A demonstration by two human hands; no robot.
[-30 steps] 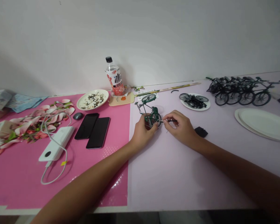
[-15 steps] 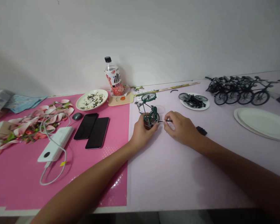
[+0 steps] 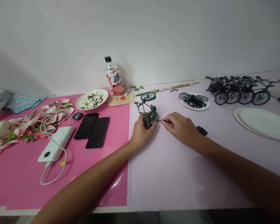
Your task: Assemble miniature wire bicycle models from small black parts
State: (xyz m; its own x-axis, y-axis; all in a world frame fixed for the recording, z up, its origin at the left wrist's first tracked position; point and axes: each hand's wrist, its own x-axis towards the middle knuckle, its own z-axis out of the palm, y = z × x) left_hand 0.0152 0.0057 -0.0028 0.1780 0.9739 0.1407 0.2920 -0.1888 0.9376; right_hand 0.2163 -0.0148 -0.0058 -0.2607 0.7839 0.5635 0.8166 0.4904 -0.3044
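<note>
A green toy bicycle [image 3: 154, 110] is tipped on end above the light table, one wheel up and away from me. My left hand [image 3: 140, 132] is closed around its lower part, thumb and fingers near the lower wheel. From the right, my right hand [image 3: 182, 128] pinches a slim dark tool [image 3: 169, 121], which looks like a small screwdriver. Its tip points at the lower wheel; whether it touches is too small to tell. My left fingers hide part of the frame.
Several finished toy bicycles [image 3: 242, 90] stand at back right. A plate [image 3: 208, 107] of black parts, stacked white plates [image 3: 268, 123] and a black piece [image 3: 202, 130] lie to the right. Leftward are phones [image 3: 97, 133], a white power bank [image 3: 56, 143], a bottle [image 3: 114, 79] and petals [image 3: 49, 116].
My right hand has shifted slightly, its fingers now closer together on the tool and nearer the wheel. Less of the shaft shows. My left hand and the bicycle have hardly moved.
</note>
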